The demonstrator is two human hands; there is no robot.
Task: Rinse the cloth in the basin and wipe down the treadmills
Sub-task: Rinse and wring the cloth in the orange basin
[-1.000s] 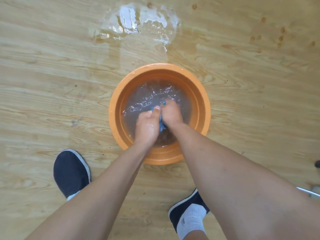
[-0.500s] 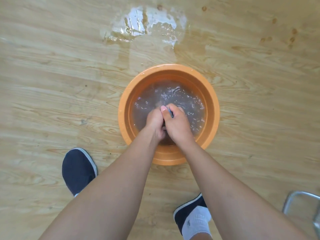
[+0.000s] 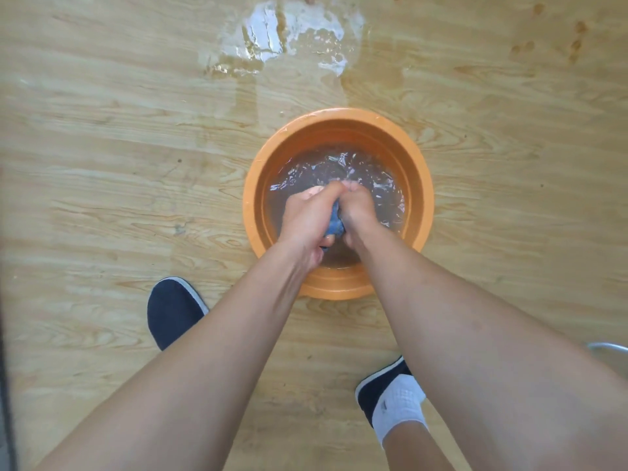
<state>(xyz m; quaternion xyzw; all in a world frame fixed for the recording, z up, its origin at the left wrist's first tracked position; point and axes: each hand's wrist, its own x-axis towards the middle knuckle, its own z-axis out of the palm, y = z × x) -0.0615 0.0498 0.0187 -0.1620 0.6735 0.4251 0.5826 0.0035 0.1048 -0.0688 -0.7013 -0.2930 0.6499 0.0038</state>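
Observation:
An orange round basin point(image 3: 421, 185) of rippling, murky water stands on the wooden floor. A blue cloth point(image 3: 335, 222) is bunched between my two hands, only a small part of it showing. My left hand point(image 3: 307, 215) grips the cloth from the left, fingers curled round it. My right hand point(image 3: 356, 207) grips it from the right, knuckles pressed against the left hand. Both hands are down inside the basin at the water's surface. No treadmill is in view.
A puddle of spilled water point(image 3: 282, 39) shines on the floor beyond the basin. My dark shoes stand near the basin, the left shoe point(image 3: 173, 311) and the right shoe point(image 3: 380, 385) with a white sock. A metal frame point(image 3: 608, 346) shows at the right edge.
Both hands have kept working the cloth against each other in the water; more of the blue cloth now shows between them. The camera view has drifted left, so the basin sits further right.

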